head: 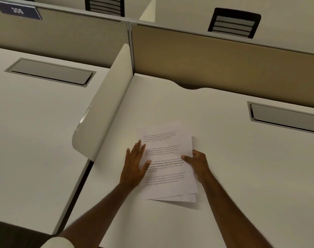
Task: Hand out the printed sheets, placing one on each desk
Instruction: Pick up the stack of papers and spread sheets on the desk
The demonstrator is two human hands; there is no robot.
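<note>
**Both hands on the sheets at the right-hand desk**

A small stack of printed sheets (pixel 167 163) lay on the right desk (pixel 224 158), near its front edge and just right of the curved white divider (pixel 106 104). The left hand (pixel 135 167) lay flat with fingers spread on the stack's left edge. The right hand (pixel 197 162) pinched the right edge, thumb on top. The left desk (pixel 36 131) carried a closed cable hatch (pixel 50 72); a sign reading 306 (pixel 18 10) hung on the partition behind it.

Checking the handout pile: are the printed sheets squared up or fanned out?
Fanned out: offset corners of lower sheets show under the printed sheets at the near edge, between the left hand and right hand.
</note>
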